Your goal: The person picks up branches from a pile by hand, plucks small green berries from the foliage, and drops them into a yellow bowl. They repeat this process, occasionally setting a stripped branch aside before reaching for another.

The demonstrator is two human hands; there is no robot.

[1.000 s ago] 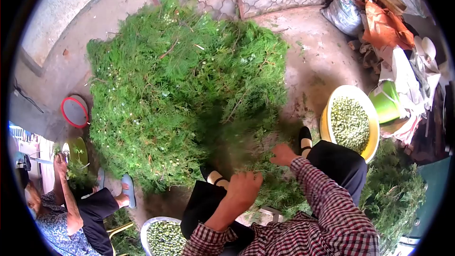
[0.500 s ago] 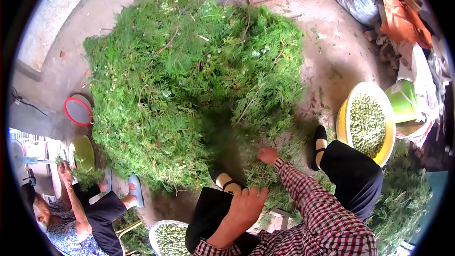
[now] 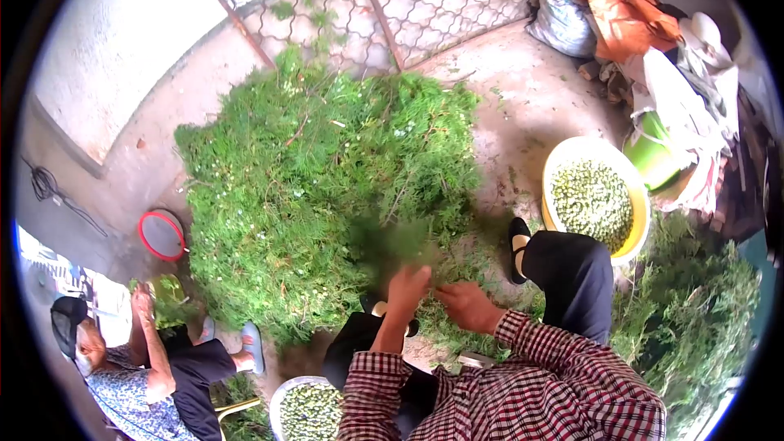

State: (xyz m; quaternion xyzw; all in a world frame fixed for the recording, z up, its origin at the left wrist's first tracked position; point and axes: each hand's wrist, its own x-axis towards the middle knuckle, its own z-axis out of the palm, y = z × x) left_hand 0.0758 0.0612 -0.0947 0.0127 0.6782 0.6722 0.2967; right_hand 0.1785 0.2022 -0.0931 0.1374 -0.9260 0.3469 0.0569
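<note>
My left hand [image 3: 407,292] is closed, and a blurred green conifer branch [image 3: 392,243] extends from its fingertips toward the pile. Beside it, my right hand [image 3: 469,307] has its fingers drawn together close to the left fingertips. Whatever is between the right fingers is too small to make out. In front of both hands spreads a large heap of green conifer branches [image 3: 278,180], dotted with small pale cones.
A yellow-rimmed basin [image 3: 553,171] of small green cones stands right; another basin [image 3: 278,416] of cones is at lower left. A person [image 3: 135,376] sits at left, hands on greenery, near a red-rimmed sieve [image 3: 142,237]. Bags [image 3: 563,24] lie upper right.
My left hand has moved forward from above my knee and now meets the right hand. The right hand has drawn back slightly. The view has shifted, showing more fence.
</note>
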